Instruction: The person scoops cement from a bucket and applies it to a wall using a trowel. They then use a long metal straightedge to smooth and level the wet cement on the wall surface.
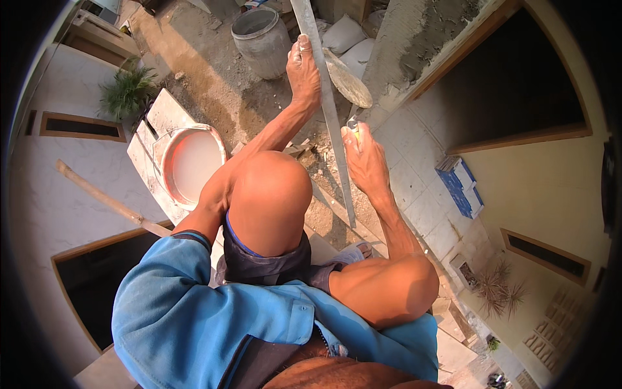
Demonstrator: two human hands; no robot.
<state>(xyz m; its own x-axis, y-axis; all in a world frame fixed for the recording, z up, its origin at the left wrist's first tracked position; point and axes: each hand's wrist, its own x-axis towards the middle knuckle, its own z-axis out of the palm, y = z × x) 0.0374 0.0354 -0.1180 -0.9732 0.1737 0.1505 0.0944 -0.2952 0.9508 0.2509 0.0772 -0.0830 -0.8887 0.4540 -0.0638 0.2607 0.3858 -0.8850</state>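
Observation:
In front of me a long grey straightedge (330, 117) runs from the top of the view down past my raised knee. My left hand (303, 74) has its fingers wrapped round the straightedge's far part, and its fingertips are whitened. Just right of the bar, my right hand (367, 159) is closed on a small hand tool (352, 123) with a bit of metal and yellow showing. Most of that tool is hidden in the fist, so its kind is unclear. To the left, a bucket (194, 167) of whitish liquid has a smeared orange-pink rim.
The bucket stands on a pale board (144, 146). A wooden pole (103, 196) slants at left. Further off are a grey barrel (261, 42), white sacks (350, 35) and a pale rounded slab (350, 81). A blue-and-white box (459, 185) lies on the tiles at right.

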